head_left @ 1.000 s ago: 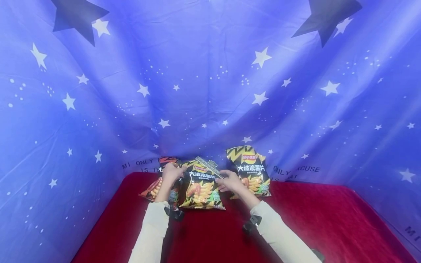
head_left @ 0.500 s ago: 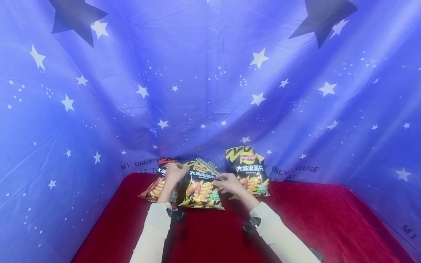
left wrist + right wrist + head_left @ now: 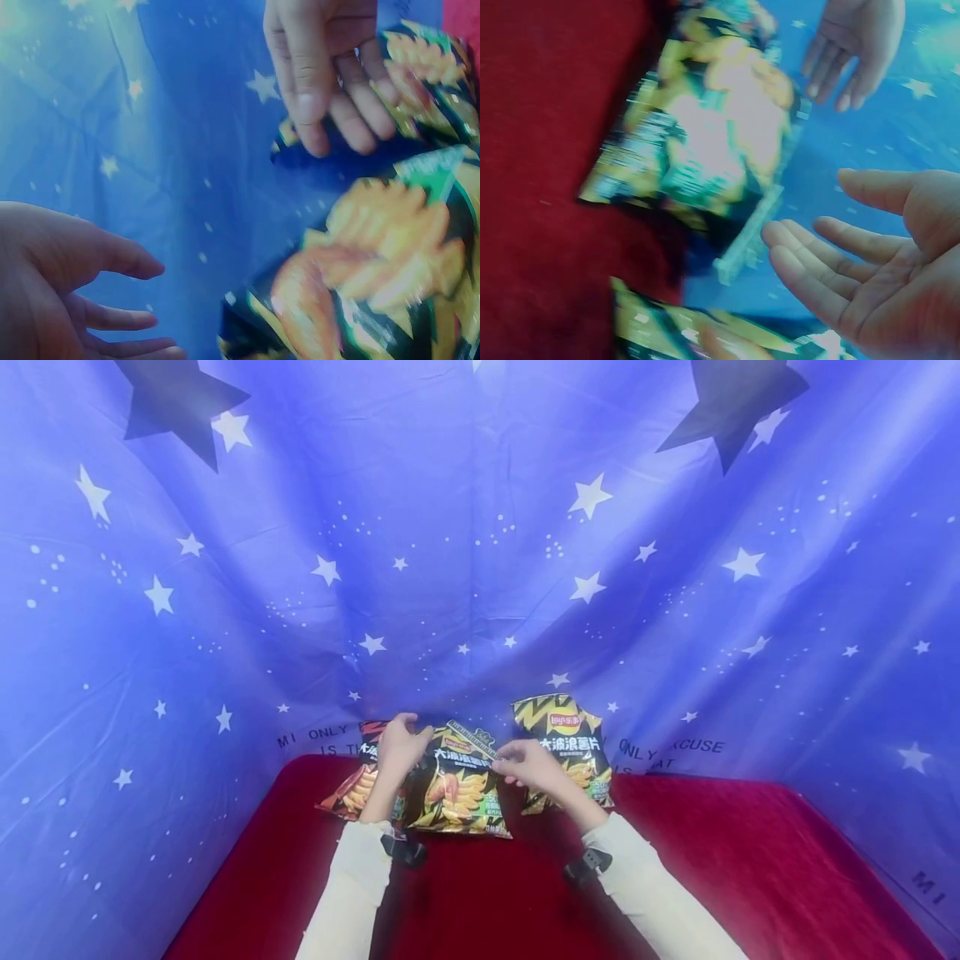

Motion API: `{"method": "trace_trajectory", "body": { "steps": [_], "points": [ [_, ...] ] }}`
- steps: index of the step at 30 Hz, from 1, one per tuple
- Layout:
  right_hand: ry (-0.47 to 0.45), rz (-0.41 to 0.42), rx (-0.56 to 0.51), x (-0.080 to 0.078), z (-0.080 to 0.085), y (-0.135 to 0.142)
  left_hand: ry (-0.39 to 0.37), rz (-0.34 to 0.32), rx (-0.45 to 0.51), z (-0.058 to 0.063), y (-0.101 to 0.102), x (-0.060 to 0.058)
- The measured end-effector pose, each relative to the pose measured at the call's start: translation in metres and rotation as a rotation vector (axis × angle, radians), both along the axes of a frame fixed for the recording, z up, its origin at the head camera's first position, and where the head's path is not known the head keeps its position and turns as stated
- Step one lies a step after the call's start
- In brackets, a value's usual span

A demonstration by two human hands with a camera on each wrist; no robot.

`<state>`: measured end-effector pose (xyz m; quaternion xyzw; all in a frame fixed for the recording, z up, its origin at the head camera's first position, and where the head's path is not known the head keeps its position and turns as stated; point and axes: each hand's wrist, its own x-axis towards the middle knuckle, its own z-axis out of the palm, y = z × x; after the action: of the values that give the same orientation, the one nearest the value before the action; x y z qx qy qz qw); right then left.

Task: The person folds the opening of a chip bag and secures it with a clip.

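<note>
In the head view, a black-and-yellow bag of chips (image 3: 459, 793) lies in the middle. Across its top right corner runs a pale green strip (image 3: 474, 739), which looks like a bag clip. My left hand (image 3: 401, 752) hovers at the bag's upper left, partly covering a red-and-black bag of chips (image 3: 352, 793). My right hand (image 3: 534, 764) is by the strip's lower right end. In the right wrist view the strip (image 3: 750, 236) sits along the bag's edge, with my right fingertips (image 3: 774, 232) just beside it. Both hands have spread fingers and hold nothing.
Another black-and-yellow bag of chips (image 3: 566, 722) leans upright against the backdrop on the right. A red velvet cloth (image 3: 712, 868) covers the table. Behind it hangs a blue curtain (image 3: 480, 593) with white stars.
My left fingers have lifted off the middle bag's upper left corner. My right hand has eased back to the right, its fingers leaving the strip's end. The bags stay put.
</note>
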<state>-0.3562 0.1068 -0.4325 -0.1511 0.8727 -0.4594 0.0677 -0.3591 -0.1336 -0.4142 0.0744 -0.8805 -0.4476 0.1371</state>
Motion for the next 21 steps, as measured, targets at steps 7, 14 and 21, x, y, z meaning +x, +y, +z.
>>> {"method": "trace_trajectory", "body": {
  "steps": [7, 14, 21],
  "points": [
    [0.077, -0.031, -0.124, -0.01, 0.038, 0.035, 0.116, -0.029, 0.108, 0.028, 0.021, 0.009],
    [0.062, -0.207, -0.28, -0.025, 0.061, 0.074, 0.136, -0.067, 0.211, 0.037, 0.053, 0.012],
    [-0.005, -0.377, -0.286, -0.035, 0.06, 0.111, 0.097, -0.168, 0.332, 0.025, 0.081, 0.007]
  ]
}}
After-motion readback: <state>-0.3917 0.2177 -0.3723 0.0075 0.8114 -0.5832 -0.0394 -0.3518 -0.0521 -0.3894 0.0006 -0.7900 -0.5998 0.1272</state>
